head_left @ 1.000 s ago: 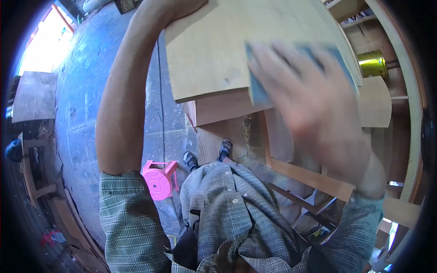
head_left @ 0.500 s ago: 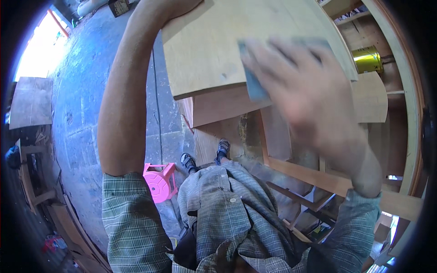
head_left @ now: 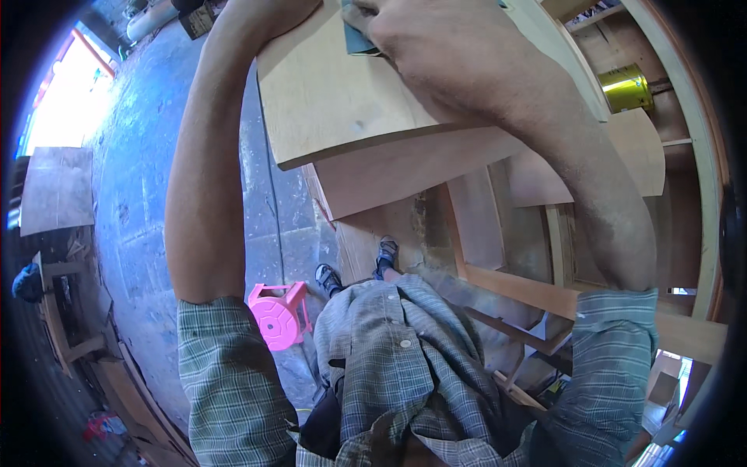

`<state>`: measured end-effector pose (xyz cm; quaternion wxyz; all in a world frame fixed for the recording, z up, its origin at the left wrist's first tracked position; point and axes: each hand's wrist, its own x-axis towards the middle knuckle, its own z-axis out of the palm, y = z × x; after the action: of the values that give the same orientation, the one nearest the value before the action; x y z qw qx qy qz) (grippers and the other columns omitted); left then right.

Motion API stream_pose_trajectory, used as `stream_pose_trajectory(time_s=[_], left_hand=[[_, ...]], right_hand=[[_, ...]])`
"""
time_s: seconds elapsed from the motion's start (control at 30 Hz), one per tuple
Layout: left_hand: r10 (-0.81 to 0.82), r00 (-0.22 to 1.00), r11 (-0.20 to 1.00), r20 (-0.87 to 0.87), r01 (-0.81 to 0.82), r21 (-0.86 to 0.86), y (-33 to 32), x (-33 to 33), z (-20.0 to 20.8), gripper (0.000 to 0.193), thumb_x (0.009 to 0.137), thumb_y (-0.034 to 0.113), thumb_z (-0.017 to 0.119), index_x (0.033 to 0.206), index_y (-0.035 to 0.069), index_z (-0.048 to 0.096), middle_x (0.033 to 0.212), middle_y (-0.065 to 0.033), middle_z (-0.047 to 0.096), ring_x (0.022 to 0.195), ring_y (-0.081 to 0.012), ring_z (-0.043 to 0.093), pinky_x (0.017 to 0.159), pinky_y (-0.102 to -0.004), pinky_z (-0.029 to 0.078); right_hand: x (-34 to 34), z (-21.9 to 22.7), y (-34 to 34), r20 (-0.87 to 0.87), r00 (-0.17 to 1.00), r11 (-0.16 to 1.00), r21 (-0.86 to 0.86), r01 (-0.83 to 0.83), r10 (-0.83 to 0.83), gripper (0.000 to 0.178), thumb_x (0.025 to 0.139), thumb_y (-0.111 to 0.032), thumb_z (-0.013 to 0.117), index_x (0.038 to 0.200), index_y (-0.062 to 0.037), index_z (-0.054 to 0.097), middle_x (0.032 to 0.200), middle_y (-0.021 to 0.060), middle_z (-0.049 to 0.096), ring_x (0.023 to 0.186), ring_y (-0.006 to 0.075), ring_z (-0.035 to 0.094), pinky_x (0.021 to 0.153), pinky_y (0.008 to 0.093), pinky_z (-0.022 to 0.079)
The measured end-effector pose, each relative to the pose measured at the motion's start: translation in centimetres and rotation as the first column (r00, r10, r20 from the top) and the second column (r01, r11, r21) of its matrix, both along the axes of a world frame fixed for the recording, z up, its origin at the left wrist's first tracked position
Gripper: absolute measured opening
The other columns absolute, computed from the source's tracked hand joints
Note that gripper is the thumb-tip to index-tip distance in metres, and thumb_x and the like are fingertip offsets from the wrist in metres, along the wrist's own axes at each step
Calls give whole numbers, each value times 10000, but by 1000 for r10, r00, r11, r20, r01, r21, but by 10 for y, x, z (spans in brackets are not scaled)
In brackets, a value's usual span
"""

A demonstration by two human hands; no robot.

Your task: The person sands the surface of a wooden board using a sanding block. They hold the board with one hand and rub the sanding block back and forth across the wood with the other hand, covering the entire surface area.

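Observation:
A pale wooden board [head_left: 327,105] with a curved near edge lies in front of me at the top of the view. My right hand [head_left: 416,31] is closed on a blue-green sheet of sandpaper [head_left: 358,42] and presses it against the board's face. Part of the sheet is hidden under the hand. At the board's far left edge, my left hand [head_left: 302,8] is mostly cut off by the upper rim, so its fingers do not show. Under the board a reddish wooden panel [head_left: 405,171] slopes down.
A pink plastic stool [head_left: 278,317] stands on the blue-grey floor [head_left: 148,233] beside my feet. Wooden framing [head_left: 521,292] with open gaps fills the right side, where a shiny yellow tin [head_left: 626,87] sits. A thin wood panel [head_left: 56,191] leans at far left.
My right hand has slid the sandpaper away from me and to the left, from the near edge up the board. My left arm and the board appear slightly farther left.

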<state>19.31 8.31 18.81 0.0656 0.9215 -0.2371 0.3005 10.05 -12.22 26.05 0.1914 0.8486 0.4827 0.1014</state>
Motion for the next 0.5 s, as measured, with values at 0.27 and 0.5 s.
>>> stream_pose_trajectory(time_s=[0.27, 0.5], left_hand=[[8, 995, 1000, 97, -7, -19, -1, 2, -6, 275, 933, 157, 488, 1041, -50, 634, 1167, -202, 596, 1064, -360, 541, 955, -426, 435], [7, 999, 993, -36, -11, -116, -10, -9, 4, 278, 948, 156, 469, 1011, -51, 642, 1146, -195, 604, 1069, -357, 537, 960, -433, 424]], right_hand=[[-78, -1, -37, 57, 998, 995, 101, -18, 13, 439, 789, -108, 560, 1220, -42, 599, 1188, 52, 598, 1092, 217, 572, 894, 362, 443], [-36, -13, -35, 90, 995, 983, 182, 14, -31, 421, 768, -116, 587, 1183, -58, 618, 1141, 70, 611, 1090, 238, 581, 854, 383, 462]])
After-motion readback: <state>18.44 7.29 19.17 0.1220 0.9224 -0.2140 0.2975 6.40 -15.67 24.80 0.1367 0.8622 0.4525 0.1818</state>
